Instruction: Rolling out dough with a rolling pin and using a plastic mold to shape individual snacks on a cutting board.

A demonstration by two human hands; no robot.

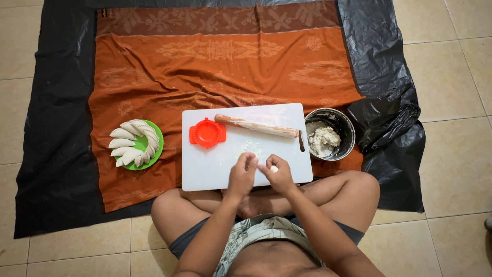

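Observation:
My left hand and my right hand meet over the near edge of a white cutting board. A small white piece of dough shows between the fingers of my right hand; my left fingertips are curled close beside it. On the board lie a red round dumpling press, a wooden rolling pin dusted with flour, and a thin patch of flour just beyond my hands.
A green plate with several folded white dumplings stands left of the board. A metal bowl with dough sits at the right. All rest on an orange patterned cloth over black plastic sheeting on a tiled floor. My crossed legs lie below.

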